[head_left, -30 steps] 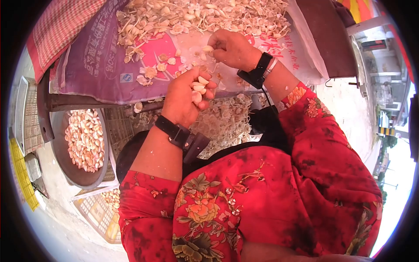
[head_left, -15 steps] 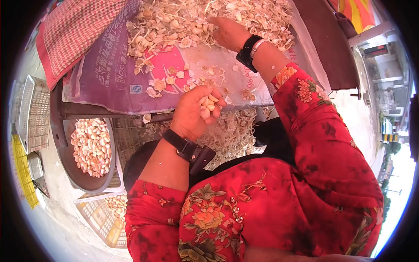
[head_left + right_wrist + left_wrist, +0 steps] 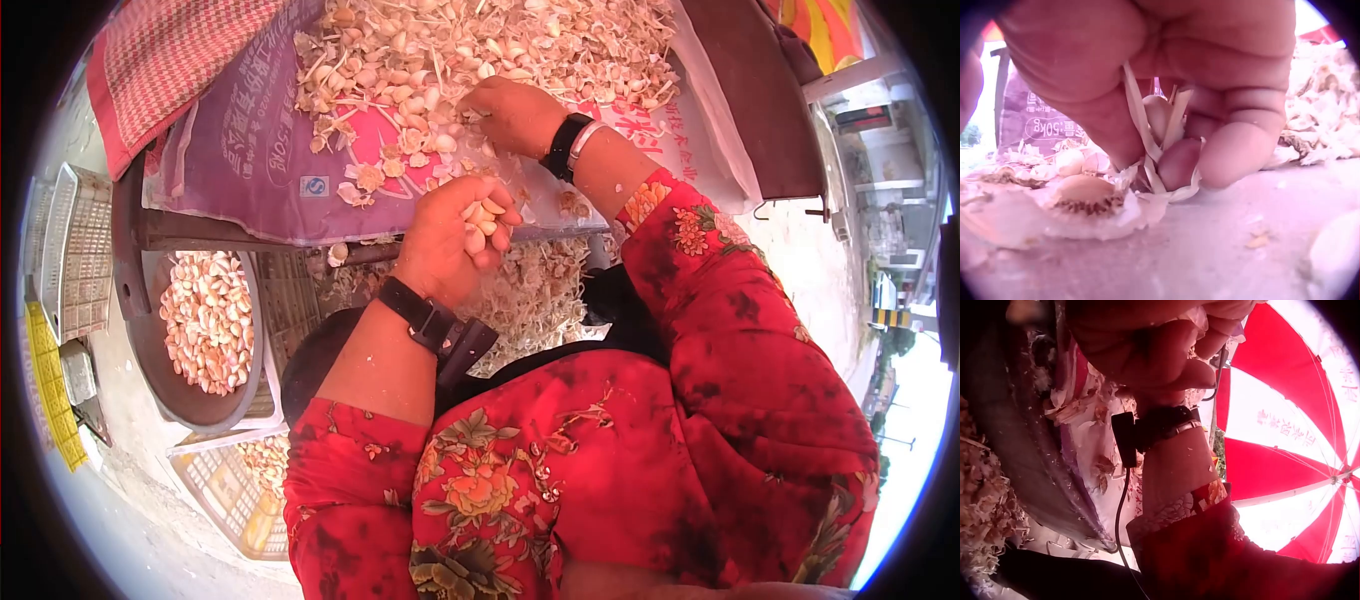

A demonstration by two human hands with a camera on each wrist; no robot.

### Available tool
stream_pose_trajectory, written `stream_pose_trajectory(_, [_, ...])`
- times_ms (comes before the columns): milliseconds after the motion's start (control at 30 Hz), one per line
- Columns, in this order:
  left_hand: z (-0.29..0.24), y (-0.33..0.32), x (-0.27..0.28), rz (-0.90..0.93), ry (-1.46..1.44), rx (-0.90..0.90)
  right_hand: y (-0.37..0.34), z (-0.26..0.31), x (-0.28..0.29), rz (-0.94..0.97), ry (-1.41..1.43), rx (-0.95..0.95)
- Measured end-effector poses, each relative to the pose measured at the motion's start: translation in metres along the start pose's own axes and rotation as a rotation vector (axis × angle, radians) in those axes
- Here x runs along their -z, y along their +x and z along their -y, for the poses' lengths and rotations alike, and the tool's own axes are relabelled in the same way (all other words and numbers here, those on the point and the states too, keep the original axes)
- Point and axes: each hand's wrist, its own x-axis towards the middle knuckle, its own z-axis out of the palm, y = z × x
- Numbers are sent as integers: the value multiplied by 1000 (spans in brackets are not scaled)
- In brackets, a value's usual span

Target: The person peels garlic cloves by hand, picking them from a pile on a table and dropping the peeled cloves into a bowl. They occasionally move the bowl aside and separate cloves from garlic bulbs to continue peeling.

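Note:
My left hand [image 3: 445, 235], palm up, holds several pale garlic cloves [image 3: 486, 222] in its curled fingers above the table's near edge. In the left wrist view its curled fingers [image 3: 1179, 353] fill the top. My right hand [image 3: 520, 115] is down at the near edge of a heap of garlic cloves and skins [image 3: 430, 60]. Seen from the right wrist, its thumb and fingers close round a garlic clove [image 3: 1179, 164] with strips of dry skin, low over the sacking. A root-end piece of garlic [image 3: 1088, 194] lies beside the thumb.
A purple and white printed sack [image 3: 235, 195] covers the table. To the left, a round basin [image 3: 165, 375] holds many cloves; below it stands a plastic basket [image 3: 215, 480] with more. Loose skins [image 3: 530, 300] are heaped under the table. A checked cloth [image 3: 170, 70] lies at upper left.
My right hand left its place near the left hand, reached up into the heap, then came back down to the heap's near edge. The left hand has kept its cloves throughout.

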Motion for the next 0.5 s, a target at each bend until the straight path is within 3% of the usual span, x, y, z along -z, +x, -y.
stream_pose_trajectory(200, [4,1,6,20,5,-7,-33,-18,6,-46,214,-1])
stream_pose_trajectory(333, [5,1,5,18,11,-1,-44,-24,15,-25,289,-193])
stream_pose_trajectory(433, [4,1,6,21,9,2,-47,-24,28,14,286,-266])
stream_pose_trajectory(500, [4,1,7,12,17,8,-51,-25,37,56,38,-106])
